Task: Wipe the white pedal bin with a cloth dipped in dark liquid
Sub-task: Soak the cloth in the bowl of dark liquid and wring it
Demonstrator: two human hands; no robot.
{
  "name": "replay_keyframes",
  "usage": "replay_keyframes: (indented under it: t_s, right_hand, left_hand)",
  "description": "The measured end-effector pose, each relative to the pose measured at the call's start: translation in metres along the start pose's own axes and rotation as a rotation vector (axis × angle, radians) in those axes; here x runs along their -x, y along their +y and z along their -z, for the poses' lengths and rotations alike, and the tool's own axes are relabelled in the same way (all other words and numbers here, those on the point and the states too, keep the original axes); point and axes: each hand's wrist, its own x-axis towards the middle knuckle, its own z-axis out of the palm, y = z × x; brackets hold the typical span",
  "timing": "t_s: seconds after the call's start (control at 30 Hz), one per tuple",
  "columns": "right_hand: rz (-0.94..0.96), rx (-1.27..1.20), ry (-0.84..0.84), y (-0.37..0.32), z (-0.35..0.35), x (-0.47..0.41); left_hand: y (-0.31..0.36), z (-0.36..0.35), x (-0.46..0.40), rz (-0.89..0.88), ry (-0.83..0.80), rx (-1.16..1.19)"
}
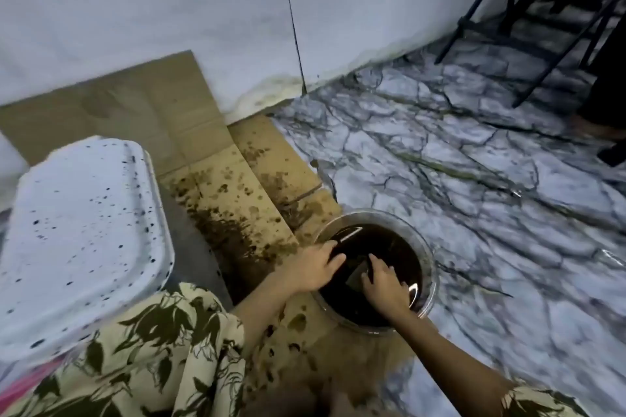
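bin lid runs near-to-far

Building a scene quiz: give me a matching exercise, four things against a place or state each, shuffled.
Things:
1. pedal bin lid
2. bowl
3. cardboard
4. tripod legs

Descriptions:
A. clear, filled with dark liquid, both hands in it
B. black, top right, on the marble-pattern floor
C. white, speckled with dark spots, at left
D. brown, flat on the floor and up the wall, stained

Pairs: 1-C, 2-A, 3-D, 4-B
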Motion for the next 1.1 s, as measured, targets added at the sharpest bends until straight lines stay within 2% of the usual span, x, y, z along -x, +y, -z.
replay_keyframes:
  t_s: [0.1, 0.23, 0.33, 0.4, 0.5, 0.57, 0.73, 0.87, 0.93, 1.0, 1.1]
  right_hand:
    - [-0.049, 0.099, -0.089, 0.01, -0.017, -0.024]
    - [-0.099, 0.113, -0.141, 0.019, -0.036, -0.053]
    - [-0.117, 0.131, -0.124, 0.023, -0.045, -0.065]
    - [-0.088, 0.124, -0.067, 0.024, -0.048, -0.069]
    - [-0.03, -0.018, 0.021, 0.021, -0.041, -0.068]
    - [0.022, -0.206, 0.095, 0.013, -0.029, -0.063]
    - [0.187, -0.486, 0.353, -0.009, 0.018, -0.046]
    - [0.274, -0.668, 0.37, -0.021, 0.051, -0.035]
    - [0.303, -0.886, 0.317, -0.023, 0.068, -0.027]
    - [0.326, -1.075, 0.21, -0.023, 0.084, -0.018]
    - [0.449, -0.985, 0.082, -0.025, 0.098, -0.012]
  left_hand:
    - [-0.01, -0.026, -0.028, 0.02, -0.083, -0.046]
    - [-0.014, -0.062, -0.057, 0.008, -0.151, -0.025]
    - [-0.016, -0.091, -0.061, -0.01, -0.24, -0.197]
    - [-0.017, -0.101, -0.06, 0.015, -0.215, -0.34]
    - [-0.017, -0.103, -0.062, 0.088, -0.092, -0.347]
    - [-0.014, -0.101, -0.063, 0.091, -0.032, -0.28]
    - [-0.01, -0.077, -0.068, 0.073, 0.251, 0.262]
    - [0.005, -0.045, -0.064, -0.001, 0.412, 0.507]
    - [0.013, -0.028, -0.059, -0.036, 0.477, 0.62]
    - [0.019, -0.01, -0.055, -0.083, 0.459, 0.722]
    - [0.024, 0.017, -0.049, -0.197, 0.247, 0.687]
